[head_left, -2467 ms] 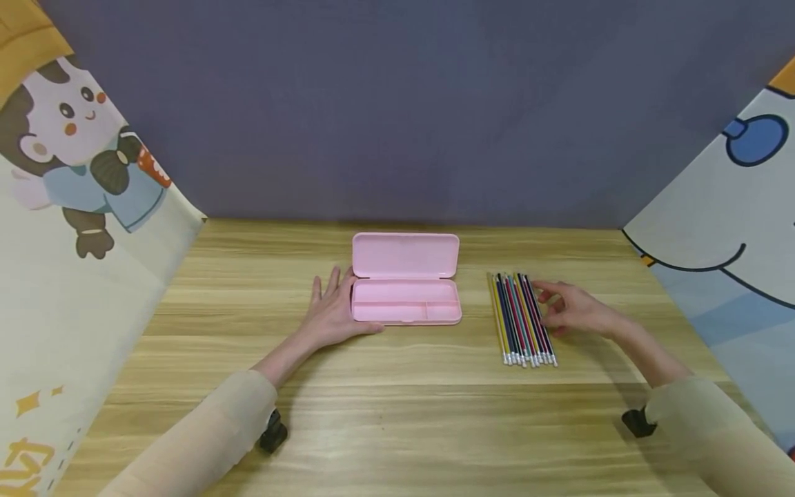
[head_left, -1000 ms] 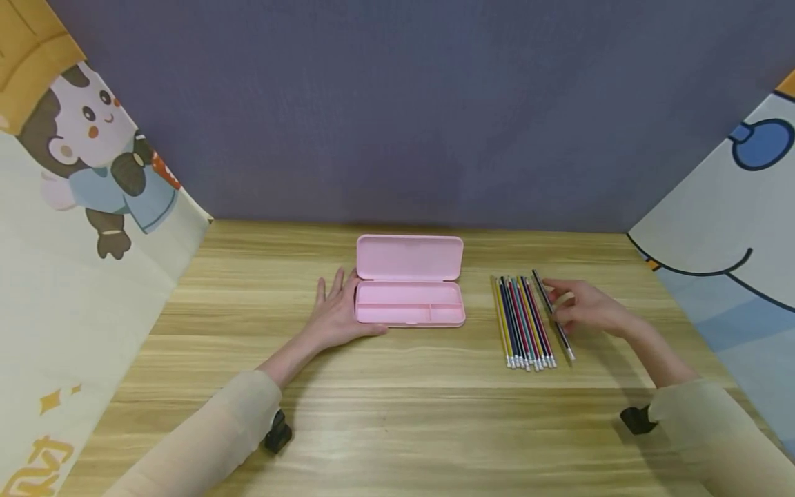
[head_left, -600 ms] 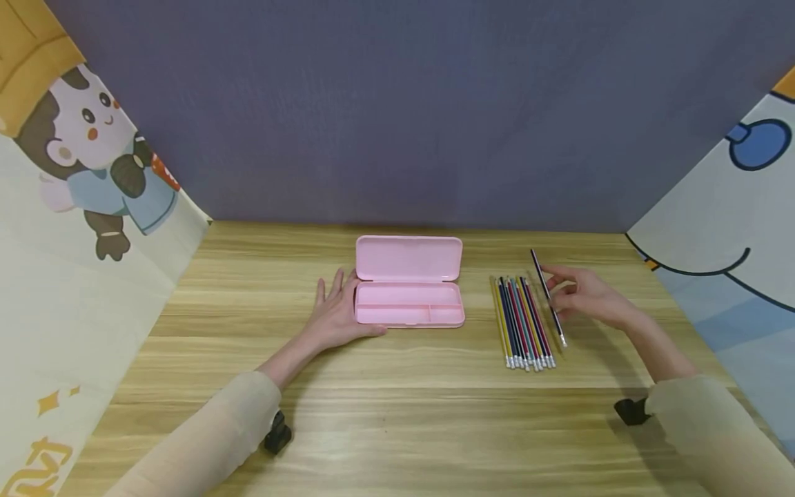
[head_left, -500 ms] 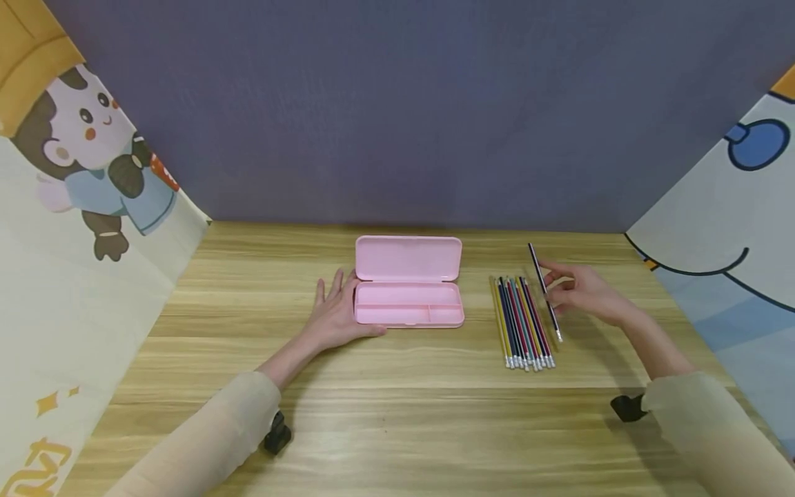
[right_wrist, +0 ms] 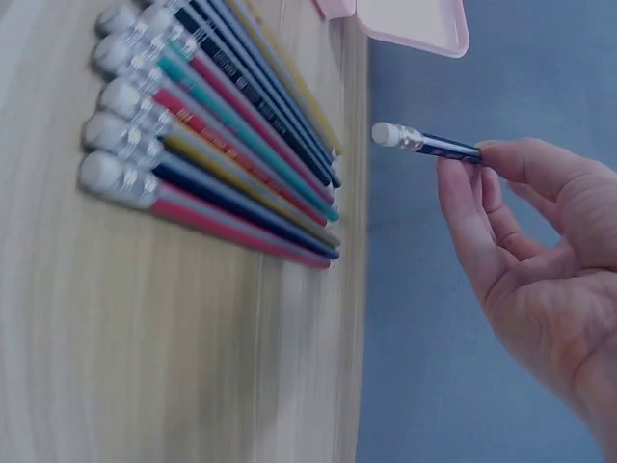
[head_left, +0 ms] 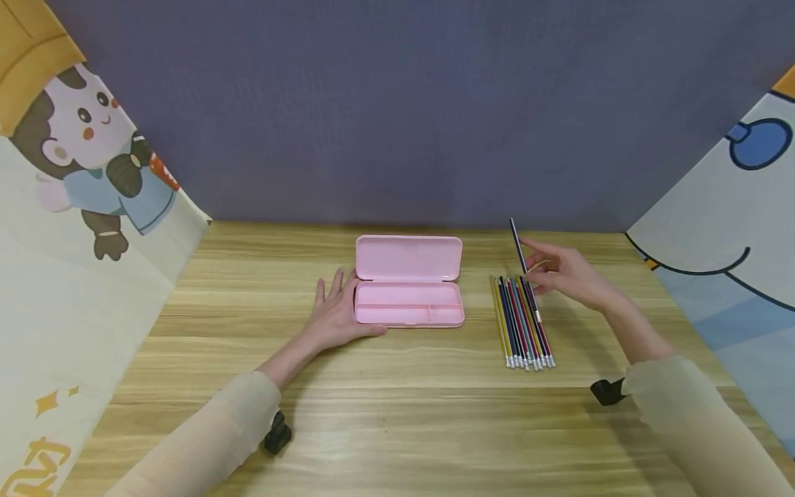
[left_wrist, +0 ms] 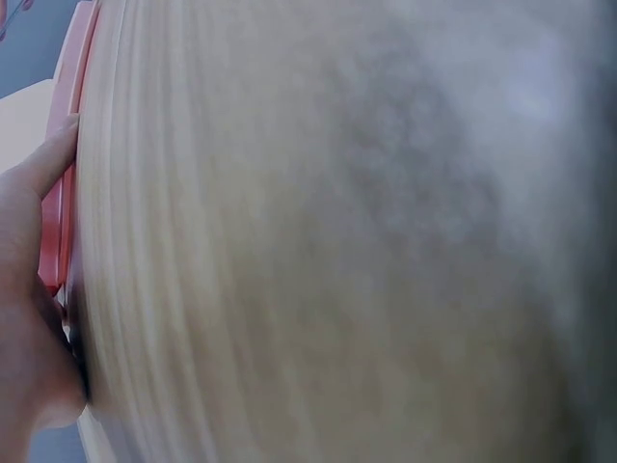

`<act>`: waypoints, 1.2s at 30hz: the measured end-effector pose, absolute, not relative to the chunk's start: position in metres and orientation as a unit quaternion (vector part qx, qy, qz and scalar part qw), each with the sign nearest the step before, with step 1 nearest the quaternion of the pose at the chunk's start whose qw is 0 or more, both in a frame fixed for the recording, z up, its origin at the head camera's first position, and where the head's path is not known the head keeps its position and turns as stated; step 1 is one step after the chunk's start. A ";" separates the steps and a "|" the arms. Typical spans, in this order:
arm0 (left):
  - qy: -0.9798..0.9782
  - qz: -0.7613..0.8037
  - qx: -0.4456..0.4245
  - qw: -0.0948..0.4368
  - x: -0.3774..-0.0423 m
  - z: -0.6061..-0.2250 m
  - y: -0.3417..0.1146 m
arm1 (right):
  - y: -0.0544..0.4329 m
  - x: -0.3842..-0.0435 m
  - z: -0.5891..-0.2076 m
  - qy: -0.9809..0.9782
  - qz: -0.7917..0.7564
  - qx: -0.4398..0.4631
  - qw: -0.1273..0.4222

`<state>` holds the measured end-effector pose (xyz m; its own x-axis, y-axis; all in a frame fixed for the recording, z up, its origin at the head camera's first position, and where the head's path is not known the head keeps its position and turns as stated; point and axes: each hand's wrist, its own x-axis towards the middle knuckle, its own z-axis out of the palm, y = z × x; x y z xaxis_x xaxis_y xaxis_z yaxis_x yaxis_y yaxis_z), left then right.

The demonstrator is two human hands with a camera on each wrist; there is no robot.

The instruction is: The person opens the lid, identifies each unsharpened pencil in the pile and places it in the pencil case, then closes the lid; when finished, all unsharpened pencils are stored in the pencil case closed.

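A pink pencil case (head_left: pixel 410 304) lies with its lid (head_left: pixel 408 257) up, and its compartments look bare. Against its left end rests my left hand (head_left: pixel 335 317), fingers spread, the thumb along the front edge; the left wrist view shows that thumb touching the case's side (left_wrist: pixel 69 193). My right hand (head_left: pixel 562 273) pinches a dark, white-striped pencil (head_left: pixel 517 243) between thumb and fingers, raised over the far right of the pencil row. In the right wrist view its white eraser end (right_wrist: pixel 388 135) points away from the right hand (right_wrist: pixel 549 241).
Several pencils (head_left: pixel 522 324) in mixed colours lie side by side right of the case, eraser ends towards me. The wooden table (head_left: pixel 397 414) ends at a dark back wall (head_left: pixel 404 117), with printed panels (head_left: pixel 733 207) at either side.
My right hand has taken the dark pencil from the row's right edge, lifted it, and moved it left and away from me. The left hand has stayed at the case.
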<state>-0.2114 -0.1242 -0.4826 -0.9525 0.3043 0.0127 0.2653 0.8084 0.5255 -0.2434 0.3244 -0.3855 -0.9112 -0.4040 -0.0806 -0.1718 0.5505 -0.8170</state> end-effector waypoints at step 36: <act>0.945 0.287 0.152 0.036 -0.217 -0.492 -0.126 | 0.204 -0.272 -0.375 0.855 -0.406 -0.322 -0.010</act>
<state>-0.2171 -0.1264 -0.4915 -0.9509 0.3089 0.0191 0.2673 0.7884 0.5540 -0.2721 0.2043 -0.3752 -0.7929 -0.5419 0.2788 -0.5586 0.4633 -0.6880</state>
